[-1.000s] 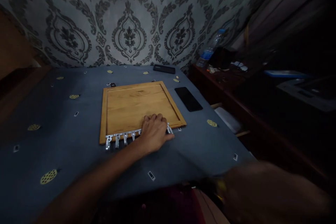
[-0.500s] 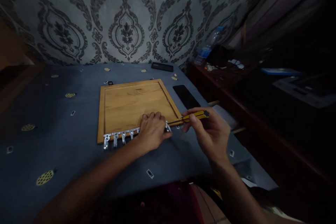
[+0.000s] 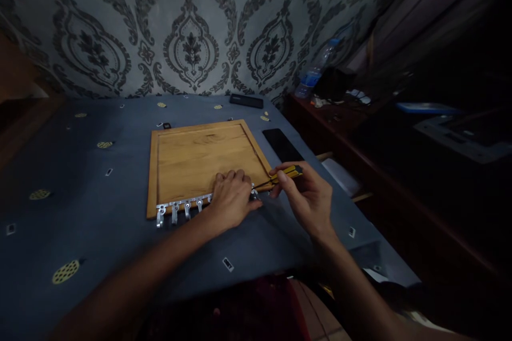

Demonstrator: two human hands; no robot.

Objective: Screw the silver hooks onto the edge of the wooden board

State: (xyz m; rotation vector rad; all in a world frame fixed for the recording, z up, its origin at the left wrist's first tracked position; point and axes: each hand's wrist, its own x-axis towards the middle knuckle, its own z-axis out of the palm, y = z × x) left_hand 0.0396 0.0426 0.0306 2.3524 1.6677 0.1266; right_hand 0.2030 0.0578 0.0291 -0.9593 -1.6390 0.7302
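Note:
A framed wooden board (image 3: pixel 196 162) lies on the cloth-covered table. Along its near edge runs a metal hook rail (image 3: pixel 175 206) with several silver hooks. My left hand (image 3: pixel 232 197) presses down over the right part of this rail, fingers curled onto the board and thumb by the end hook; it hides several hooks. In my right hand (image 3: pixel 306 197) is a yellow and black screwdriver (image 3: pixel 286 174), gripped by the handle. Its thin shaft points left, with the tip at the rail's right end beside my left hand.
Right of the board lies a black phone (image 3: pixel 282 145). A dark flat object (image 3: pixel 246 101) sits near the wall. On the brown side table stand a plastic bottle (image 3: pixel 314 72) and small clutter. The blue tablecloth (image 3: pixel 120 192) extends left; an open drawer (image 3: pixel 342 176) is at the right.
My right hand has moved left with the screwdriver, bringing the handle closer to the board's corner and tilting the shaft more. My left hand stays on the hook rail.

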